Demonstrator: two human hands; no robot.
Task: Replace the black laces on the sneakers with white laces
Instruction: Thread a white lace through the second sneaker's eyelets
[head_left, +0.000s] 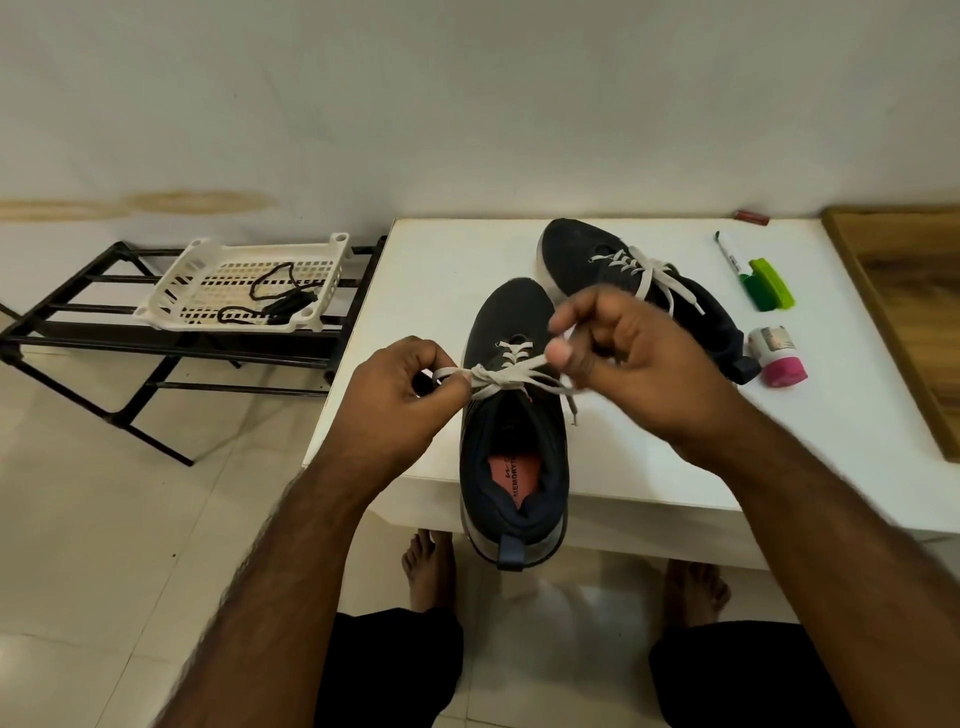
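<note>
- Step in hand, by my read: tying the bow on the near sneaker (511, 415), the last part of relacing it.
- Near sneaker sits at the near edge of the white table (431, 260), heel overhanging toward the person, toe pointing far. White lace (511, 371) is threaded through its eyelets and crossed into a knot over the tongue.
- Left hand (410, 395) is left of the knot, fingers curled, pinching a loop of the white lace.
- Right hand (623, 358) is right of the knot, thumb and forefinger pinching the other lace strand; remaining fingers curled. One loose lace tail hangs off the right side of the shoe.
- Far sneaker (639, 291) lies further back and to the right, already carrying a tied white lace (644, 270), so that one looks done.
- Black laces (270, 301) are out of both shoes, lying in the white basket (218, 260) on the black rack (104, 332), left of the table.
- Progress: near the end; only this bow remains, as far as I can tell.
- Next move calls for pulling both loops apart evenly, keeping tension so the knot seats over the tongue without slipping.
- Unrelated: marker (732, 254), green clip (769, 283) and pink-capped container (776, 356) sit on the right of the table.
</note>
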